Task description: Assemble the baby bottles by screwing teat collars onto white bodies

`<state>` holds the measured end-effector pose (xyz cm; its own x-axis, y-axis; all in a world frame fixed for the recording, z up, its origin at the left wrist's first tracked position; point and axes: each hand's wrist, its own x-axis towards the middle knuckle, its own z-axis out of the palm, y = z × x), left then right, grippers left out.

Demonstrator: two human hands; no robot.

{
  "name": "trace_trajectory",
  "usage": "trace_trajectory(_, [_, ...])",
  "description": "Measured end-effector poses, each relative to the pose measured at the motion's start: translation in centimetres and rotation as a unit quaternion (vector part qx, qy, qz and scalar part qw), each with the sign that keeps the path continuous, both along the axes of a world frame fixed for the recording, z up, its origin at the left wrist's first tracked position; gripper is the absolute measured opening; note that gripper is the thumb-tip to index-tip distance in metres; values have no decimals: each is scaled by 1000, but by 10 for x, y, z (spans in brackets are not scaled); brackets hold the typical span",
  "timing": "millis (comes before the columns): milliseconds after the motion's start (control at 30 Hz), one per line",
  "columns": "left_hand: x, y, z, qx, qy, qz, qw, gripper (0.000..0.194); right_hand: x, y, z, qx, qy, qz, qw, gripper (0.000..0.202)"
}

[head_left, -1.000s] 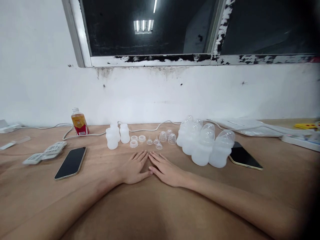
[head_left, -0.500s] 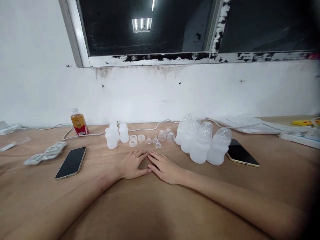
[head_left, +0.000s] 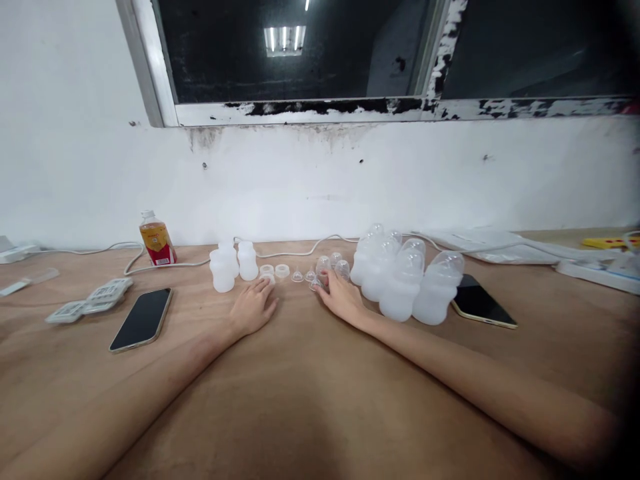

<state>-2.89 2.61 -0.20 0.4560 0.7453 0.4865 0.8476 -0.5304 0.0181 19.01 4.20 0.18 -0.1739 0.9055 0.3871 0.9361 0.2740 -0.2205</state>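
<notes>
My left hand (head_left: 254, 308) reaches over the wood tabletop, fingers stretched out, their tips at the nearest white bottle collar ring (head_left: 267, 277) and partly covering it. Two more rings (head_left: 283, 271) lie just behind. Beside the small clear bottle nipples (head_left: 297, 276) is my right hand (head_left: 343, 299), thumb and forefinger apart close to the nearest nipple (head_left: 315, 285); contact is hard to make out. Clear dome caps (head_left: 323, 265) stand behind its fingers. Open white bottles (head_left: 223, 272) are left of the rings. Several capped bottles (head_left: 400, 285) stand right of my right hand.
Phones lie at left (head_left: 141, 320) and right (head_left: 483, 303). A drink bottle (head_left: 157, 241), a white cable (head_left: 285, 254) and a plastic bag (head_left: 495, 248) line the wall side. Pale flat packs (head_left: 90, 301) sit far left, a power strip (head_left: 597, 277) far right.
My hands were together flat on the table; they have parted and moved forward, the left to the rings and the right to the nipples and dome caps.
</notes>
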Motion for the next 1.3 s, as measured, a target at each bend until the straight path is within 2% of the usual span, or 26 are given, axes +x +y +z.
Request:
trace_trajectory(167, [2, -8, 5, -32, 2, -107, 994, 28, 1, 10, -2, -15, -1, -3, 1000, 25])
trace_trajectory(300, [4, -15, 11, -26, -2, -154, 988, 27, 0, 4, 0, 21, 31, 46, 998, 23])
trace_trajectory(400, [4, -13, 10, 9, -33, -129, 991, 31, -3, -5, 4, 41, 32, 135, 989, 22])
trace_trajectory(500, [4, -8, 7, -23, -25, -110, 993, 39, -6, -12, 7, 26, -21, 209, 977, 23])
trace_trajectory(600, [4, -6, 3, -49, -21, -109, 993, 39, -7, -14, 7, 3, -69, 216, 974, 28])
trace_trajectory(700, [3, -5, 1, -27, -80, -109, 990, 44, -6, -12, 6, -10, -74, 217, 973, 33])
trace_trajectory(867, [0, 1, -2, -35, -217, -107, 969, 38, -2, -9, 6, 12, 64, 230, 971, 33])
trace_trajectory(967, [-2, 5, -4, -55, -268, -88, 958, 43, 1, -4, 5, -18, 182, 220, 958, 34])
trace_trajectory(1133, [-3, 5, -2, -26, -215, -74, 974, 37, 6, 11, -3, -50, 315, 176, 931, 39])
trace_trajectory(1300, [-2, 4, -3, -36, -206, -81, 975, 38, 9, 14, -6, -53, 334, 171, 925, 41])
